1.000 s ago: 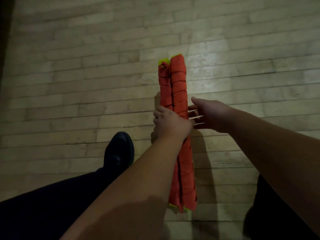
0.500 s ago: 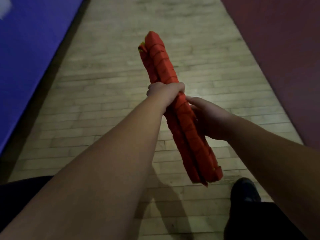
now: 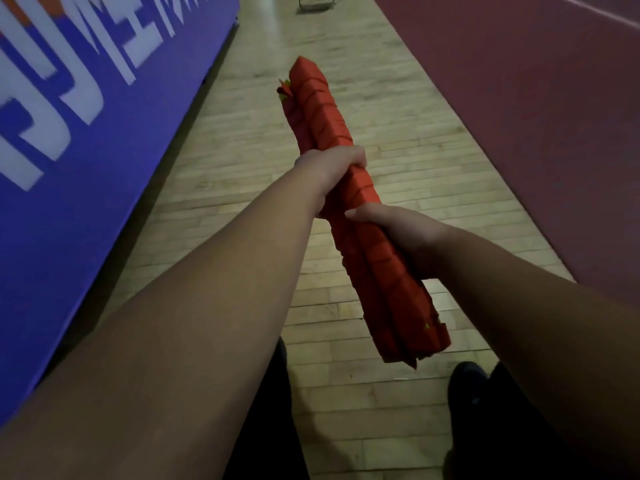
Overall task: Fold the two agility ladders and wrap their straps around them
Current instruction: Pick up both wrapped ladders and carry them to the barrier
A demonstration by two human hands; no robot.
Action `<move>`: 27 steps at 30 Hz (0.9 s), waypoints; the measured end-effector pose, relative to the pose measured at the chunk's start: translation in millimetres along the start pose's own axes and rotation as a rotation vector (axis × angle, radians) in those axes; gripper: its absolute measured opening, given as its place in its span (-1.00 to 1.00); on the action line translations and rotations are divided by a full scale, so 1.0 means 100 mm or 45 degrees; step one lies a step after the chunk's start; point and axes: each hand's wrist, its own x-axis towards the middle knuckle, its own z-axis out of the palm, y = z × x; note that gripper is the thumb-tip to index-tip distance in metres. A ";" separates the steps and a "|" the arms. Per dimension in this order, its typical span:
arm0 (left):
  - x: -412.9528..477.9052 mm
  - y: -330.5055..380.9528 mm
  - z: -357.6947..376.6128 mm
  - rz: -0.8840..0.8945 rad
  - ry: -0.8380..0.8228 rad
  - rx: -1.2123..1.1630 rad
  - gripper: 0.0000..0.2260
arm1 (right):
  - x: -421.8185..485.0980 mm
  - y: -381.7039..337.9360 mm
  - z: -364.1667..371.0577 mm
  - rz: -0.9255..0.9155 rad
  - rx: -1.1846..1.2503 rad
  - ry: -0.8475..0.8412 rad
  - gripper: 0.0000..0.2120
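Ladders: your red ladder bundle (image 3: 322, 109) is held in the air at centre, above the wood floor (image 3: 242, 150). It's tilted, far end up-left, near end down-right. It looks like two wrapped rolls side by side, tho the dim light blurs the seam.
Straps: red strap turns run round the bundle along its whole length. Bits of yellow-green peek out at both ends.
L hand: your left hand (image 3: 329, 164) grips the bundle approx mid-length, fingers (image 3: 349, 154) curled over the top.
R hand: your right hand (image 3: 405, 233) holds the bundle just nearer than the left, from the right side. Its thumb is laid across the top; the rest of the grip is hidden behind.
Left: blue padded panel (image 3: 86, 150) w/ big white lettering.
Right: dark red court surface (image 3: 519, 133).
Near: dark shoe (image 3: 465, 386) on the floor, bottom right.
Far: metal frame legs (image 3: 318, 0) at the top edge.
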 end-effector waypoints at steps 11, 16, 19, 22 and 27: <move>1.00 -0.71 -0.09 -0.152 -0.092 -0.390 -0.55 | 0.96 -0.02 -0.17 0.126 0.297 0.071 -0.66; 1.63 -1.06 -0.07 -0.345 -0.246 -0.457 -0.58 | 1.48 0.01 -0.47 0.189 0.422 0.157 -0.48; 1.85 -1.20 0.02 -0.414 -0.311 -0.403 -0.47 | 1.68 -0.04 -0.58 0.199 0.487 0.206 -0.62; 1.78 -1.17 0.18 -0.460 -0.356 -0.388 -0.57 | 1.69 -0.09 -0.66 0.225 0.560 0.267 -0.73; 1.47 -1.03 0.36 -0.526 -0.334 -0.320 -0.59 | 1.52 -0.08 -0.67 0.351 0.660 0.350 -0.63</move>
